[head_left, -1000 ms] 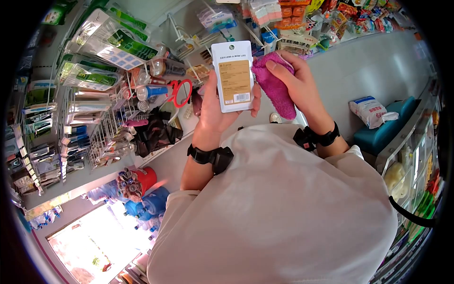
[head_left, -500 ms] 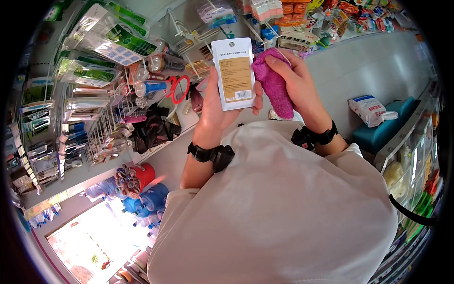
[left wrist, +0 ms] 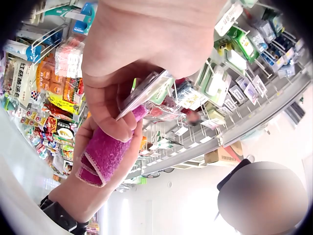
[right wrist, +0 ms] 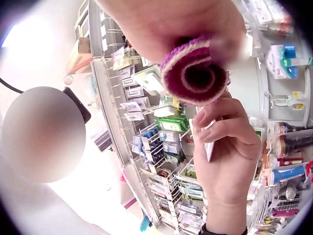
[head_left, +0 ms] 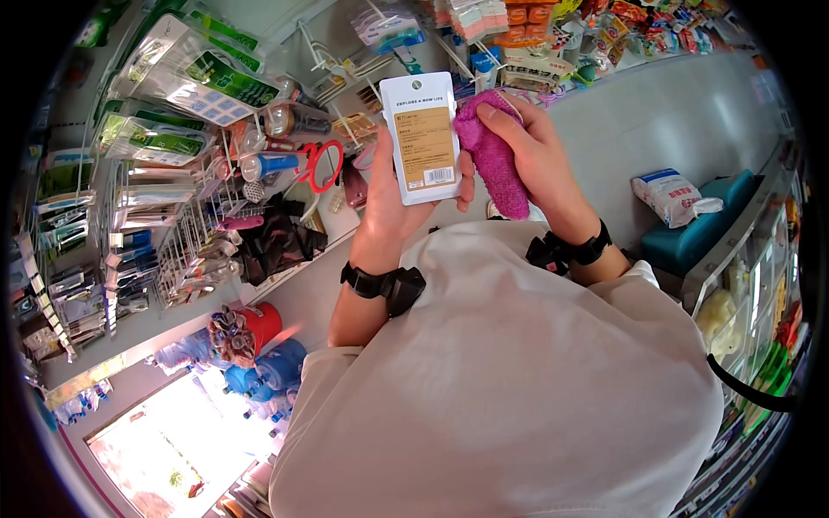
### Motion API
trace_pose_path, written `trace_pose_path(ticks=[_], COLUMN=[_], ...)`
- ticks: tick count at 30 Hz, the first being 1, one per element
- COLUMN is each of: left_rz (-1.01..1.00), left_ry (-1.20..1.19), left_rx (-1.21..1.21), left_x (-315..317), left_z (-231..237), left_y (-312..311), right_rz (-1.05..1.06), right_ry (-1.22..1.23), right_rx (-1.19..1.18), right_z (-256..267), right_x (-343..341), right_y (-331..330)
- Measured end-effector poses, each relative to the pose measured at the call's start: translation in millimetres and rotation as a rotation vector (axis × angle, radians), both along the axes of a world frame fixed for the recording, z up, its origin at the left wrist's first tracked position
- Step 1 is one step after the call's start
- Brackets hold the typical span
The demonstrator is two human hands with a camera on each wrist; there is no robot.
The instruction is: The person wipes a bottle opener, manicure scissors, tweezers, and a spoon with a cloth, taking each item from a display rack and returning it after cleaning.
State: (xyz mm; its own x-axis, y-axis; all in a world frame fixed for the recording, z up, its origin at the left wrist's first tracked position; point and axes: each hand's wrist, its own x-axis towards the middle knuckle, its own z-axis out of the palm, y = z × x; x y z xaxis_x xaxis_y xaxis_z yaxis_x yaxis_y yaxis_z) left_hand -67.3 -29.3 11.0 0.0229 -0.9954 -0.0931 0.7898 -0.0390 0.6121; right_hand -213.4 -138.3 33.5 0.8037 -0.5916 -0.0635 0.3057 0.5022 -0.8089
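Beside right hand gripping purple cloth, left hand is holding white package by edges so label is showing.

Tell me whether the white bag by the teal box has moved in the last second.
No, the white bag shows no shift either way against the teal box.

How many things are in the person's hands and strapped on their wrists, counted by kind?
White package, in the left hand: 1
Purple cloth, rolled, in the right hand: 1
Black wristbands: 2
Total: 4
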Motion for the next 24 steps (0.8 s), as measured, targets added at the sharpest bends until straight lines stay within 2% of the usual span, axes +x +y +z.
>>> trace_pose_path(ticks=[9,11,15,17,20,24], left_rz=[0.018,0.006,0.015,0.000,-0.010,0.008], left_ry=[-0.006,-0.041,-0.057,-0.045,-0.041,-0.061], left_rx=[0.018,0.053,0.037,0.038,0.048,0.057], left_x=[-1,-2,-4,-3,-5,-4], left_z=[-3,0,-1,-1,2,-1], left_y=[2,2,2,3,3,4], right_rz=[0.023,-0.115,-0.135,-0.067,-0.056,0.062], right_ry=[0.024,0.115,0.181,0.196,0.174,0.115], right_rx=[-0.039,-0.177,-0.220,-0.335,-0.382,-0.280], right_z=[-4,-17,-20,-21,-17,-23], right_x=[-1,2,-2,-4,-3,-5], right_y=[-1,-5,-7,-9,-5,-8])
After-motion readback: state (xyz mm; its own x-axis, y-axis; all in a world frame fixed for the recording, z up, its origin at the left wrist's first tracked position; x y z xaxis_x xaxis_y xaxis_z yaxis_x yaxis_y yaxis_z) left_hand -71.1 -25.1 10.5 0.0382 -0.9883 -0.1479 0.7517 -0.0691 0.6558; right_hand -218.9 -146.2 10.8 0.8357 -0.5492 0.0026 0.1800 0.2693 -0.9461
